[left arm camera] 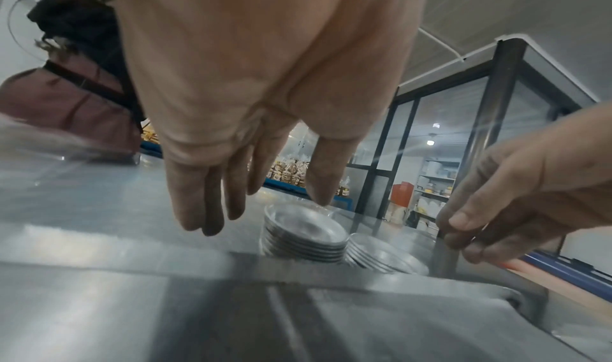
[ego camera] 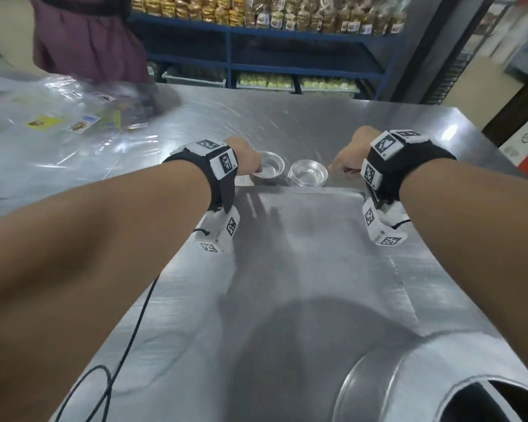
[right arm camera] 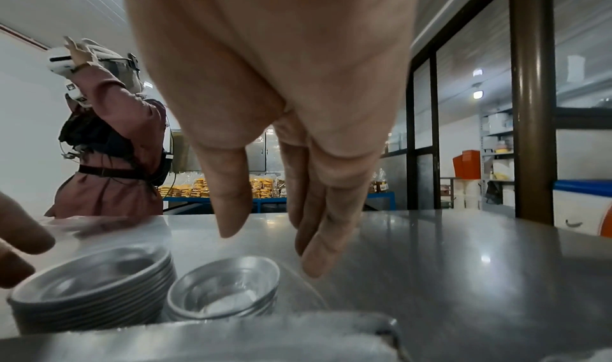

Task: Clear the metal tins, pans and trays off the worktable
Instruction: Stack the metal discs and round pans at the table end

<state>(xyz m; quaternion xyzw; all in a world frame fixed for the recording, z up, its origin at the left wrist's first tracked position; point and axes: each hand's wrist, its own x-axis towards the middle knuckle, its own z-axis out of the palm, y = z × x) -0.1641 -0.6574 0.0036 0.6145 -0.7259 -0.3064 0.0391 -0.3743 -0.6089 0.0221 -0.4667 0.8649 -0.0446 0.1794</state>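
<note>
Two stacks of small round metal tins stand side by side on the steel worktable (ego camera: pixel 287 123), just past the far rim of a large flat metal tray (ego camera: pixel 302 254). My left hand (ego camera: pixel 253 169) hangs over the left stack (ego camera: pixel 267 170), fingers straight and pointing down; in the left wrist view the thumb tip is above this stack (left arm camera: pixel 304 234) and the fingers are to its left. My right hand (ego camera: pixel 337 169) is beside the right stack (ego camera: pixel 308 173), fingers straight, thumb above that stack (right arm camera: pixel 228 291). Neither hand holds anything.
A round metal pan (ego camera: pixel 409 376) sits at the near right. Clear plastic bags with labels (ego camera: pixel 58 123) cover the table's left. A person in maroon clothes (ego camera: pixel 86 41) stands at the far left. Blue shelves of packed baked goods (ego camera: pixel 256 32) lie behind. A black cable (ego camera: pixel 128 330) hangs near left.
</note>
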